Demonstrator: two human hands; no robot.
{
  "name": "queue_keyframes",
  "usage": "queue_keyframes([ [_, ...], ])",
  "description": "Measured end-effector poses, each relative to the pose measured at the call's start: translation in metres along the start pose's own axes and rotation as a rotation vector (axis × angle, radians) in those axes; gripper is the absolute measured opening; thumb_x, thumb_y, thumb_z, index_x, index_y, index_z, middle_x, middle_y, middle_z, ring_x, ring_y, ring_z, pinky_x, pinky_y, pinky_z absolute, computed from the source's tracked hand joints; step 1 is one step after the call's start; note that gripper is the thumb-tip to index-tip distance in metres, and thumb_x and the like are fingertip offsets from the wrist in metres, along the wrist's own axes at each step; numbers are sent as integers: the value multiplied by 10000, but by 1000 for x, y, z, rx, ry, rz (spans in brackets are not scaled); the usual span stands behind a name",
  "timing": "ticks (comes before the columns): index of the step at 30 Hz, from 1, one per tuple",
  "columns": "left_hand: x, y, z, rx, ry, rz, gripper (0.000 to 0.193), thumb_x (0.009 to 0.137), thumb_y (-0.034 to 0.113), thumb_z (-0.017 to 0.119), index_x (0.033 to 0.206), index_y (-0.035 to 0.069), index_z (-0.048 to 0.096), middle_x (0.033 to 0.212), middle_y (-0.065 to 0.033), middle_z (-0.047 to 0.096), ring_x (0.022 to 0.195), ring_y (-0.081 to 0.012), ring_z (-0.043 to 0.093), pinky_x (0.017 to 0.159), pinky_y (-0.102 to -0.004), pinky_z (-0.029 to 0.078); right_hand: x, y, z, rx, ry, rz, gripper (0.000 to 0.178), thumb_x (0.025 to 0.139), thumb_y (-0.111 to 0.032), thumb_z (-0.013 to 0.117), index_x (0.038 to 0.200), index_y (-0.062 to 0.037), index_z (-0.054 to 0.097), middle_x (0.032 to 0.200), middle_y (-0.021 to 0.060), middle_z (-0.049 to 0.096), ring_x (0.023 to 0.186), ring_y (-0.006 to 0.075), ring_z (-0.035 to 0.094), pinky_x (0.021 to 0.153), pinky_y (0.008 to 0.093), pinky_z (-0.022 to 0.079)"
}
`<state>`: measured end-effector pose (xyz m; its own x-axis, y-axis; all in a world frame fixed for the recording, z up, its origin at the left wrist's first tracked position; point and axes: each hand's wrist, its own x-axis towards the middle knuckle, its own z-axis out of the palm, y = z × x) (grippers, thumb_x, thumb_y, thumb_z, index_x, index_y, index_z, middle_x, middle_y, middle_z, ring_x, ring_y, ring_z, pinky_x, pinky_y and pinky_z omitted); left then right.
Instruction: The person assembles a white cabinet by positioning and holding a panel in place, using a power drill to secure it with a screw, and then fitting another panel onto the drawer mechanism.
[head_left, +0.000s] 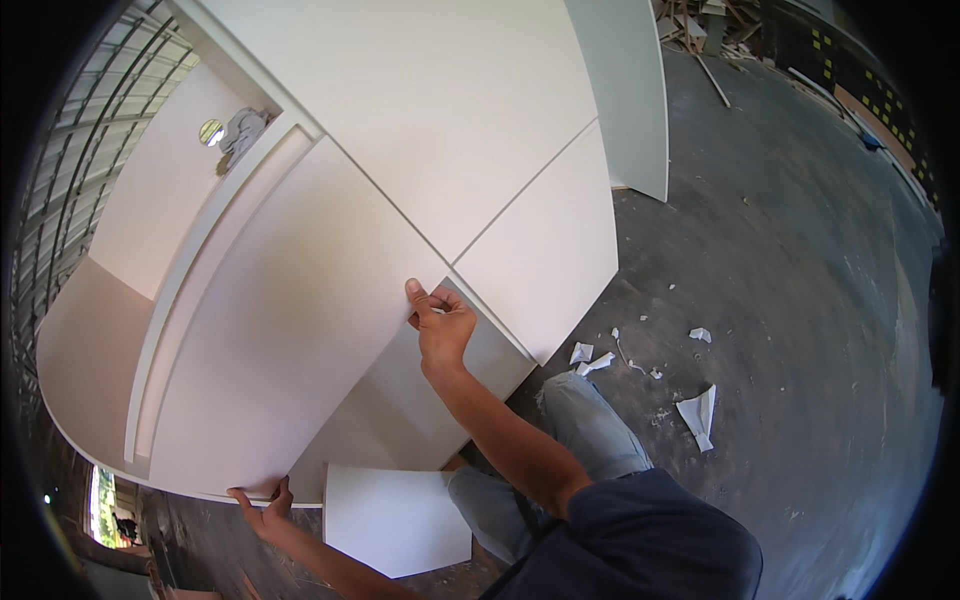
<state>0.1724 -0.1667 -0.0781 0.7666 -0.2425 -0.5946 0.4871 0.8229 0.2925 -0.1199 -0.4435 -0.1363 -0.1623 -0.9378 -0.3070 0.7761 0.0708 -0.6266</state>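
A white cabinet door (280, 300) covers the left compartment of a large white cabinet (460, 100). My right hand (443, 325) pinches the door's right edge near its upper corner, thumb on the face and fingers curled at the gap beside it. Lower left, my left hand (268, 512) grips the door's bottom edge, its fingertips bent over it. To the right of the door, the cabinet's open compartment (430, 390) shows a grey-shaded inside. A loose white panel (400, 520) lies below the opening, by my knees.
A bundled grey cloth (243, 135) and a small round object (210, 132) rest in the upper-left recess. Torn white paper scraps (699, 416) litter the dark floor (800, 300) at right. A pale upright panel (630, 90) stands behind the cabinet; scrap wood (700, 30) is piled far back.
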Motion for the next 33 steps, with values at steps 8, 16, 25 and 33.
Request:
queue_keyframes([
  [8,-10,-8,1,10,2,11,941,436,165,973,1259,43,534,1300,-103,496,1251,-330,413,1085,-528,323,-8,-2,-5,-2,16,-39,405,792,-271,823,861,26,557,759,51,556,631,125,562,592,266,526],
  [16,15,32,3,23,111,-109,946,429,176,966,1244,16,514,1234,-137,487,1190,-323,420,1019,-488,387,-40,3,-26,147,-45,-77,355,848,-199,765,1053,45,609,887,53,643,692,92,583,639,237,481],
  [25,31,49,8,200,39,-58,967,433,211,971,1225,-20,468,1184,-146,493,1109,-321,470,949,-470,440,-65,-11,-57,258,-135,-23,383,882,-128,719,1183,35,547,1005,72,658,875,101,611,755,248,512],
  [33,13,28,4,210,28,-45,957,425,196,976,1209,-19,471,1178,-134,492,1119,-312,465,953,-481,441,-56,-18,-60,266,-175,16,344,883,-79,705,1164,31,540,1021,75,648,902,112,617,784,250,533],
])
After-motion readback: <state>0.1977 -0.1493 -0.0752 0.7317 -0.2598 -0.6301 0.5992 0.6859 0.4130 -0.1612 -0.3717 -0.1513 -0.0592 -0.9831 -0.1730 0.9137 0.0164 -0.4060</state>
